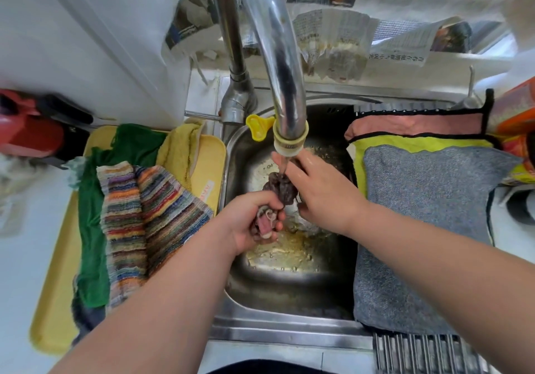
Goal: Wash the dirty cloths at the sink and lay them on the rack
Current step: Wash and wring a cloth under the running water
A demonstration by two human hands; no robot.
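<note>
Over the steel sink (289,286) both hands hold one dark brownish wet cloth (282,189), bunched up under the tap's spout (289,139). My left hand (254,220) grips its lower end, where a pink part shows between the fingers. My right hand (315,188) holds the upper part, right below the thin stream of water. On the rack (417,350) across the sink's right side lie a grey cloth (434,228), a yellow-green cloth (405,141) and a pink cloth (419,123) with black edging.
A yellow tray (211,156) left of the sink carries a striped cloth (144,214), a green cloth (92,228) and a yellow cloth (179,150). A red container (29,127) stands at far left. Newspaper sheets (333,40) hang behind the tap. Orange packaging (518,118) sits at far right.
</note>
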